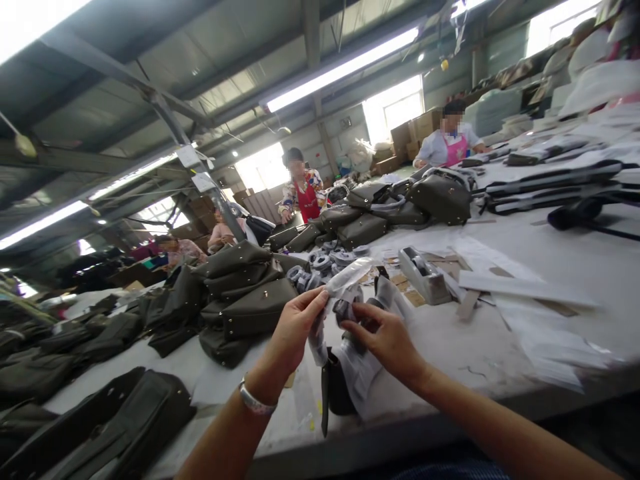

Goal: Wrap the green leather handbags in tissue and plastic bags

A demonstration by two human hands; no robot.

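Note:
In front of me stands a dark olive handbag (340, 390) with whitish wrapping inside and around it. My left hand (293, 327) is closed, thumb and fingers pinching the end of a translucent plastic strip (353, 275) above the bag. My right hand (387, 337) is closed on a grey, film-wrapped handle (344, 311) of the bag, held between thumb and fingers. Part of the bag's top is hidden behind my right hand and the wrapping. Just beyond my hands lie several rolled, grey wrapped straps (320, 263).
A tape dispenser (424, 277) stands right of my hands, near cardboard scraps and white sheets (525, 327). Stacked olive bags (260, 307) rise on the left; more bags (440, 197) lie farther back. Dark straps (555, 183) cover the right side. Co-workers (305, 190) sit across the table.

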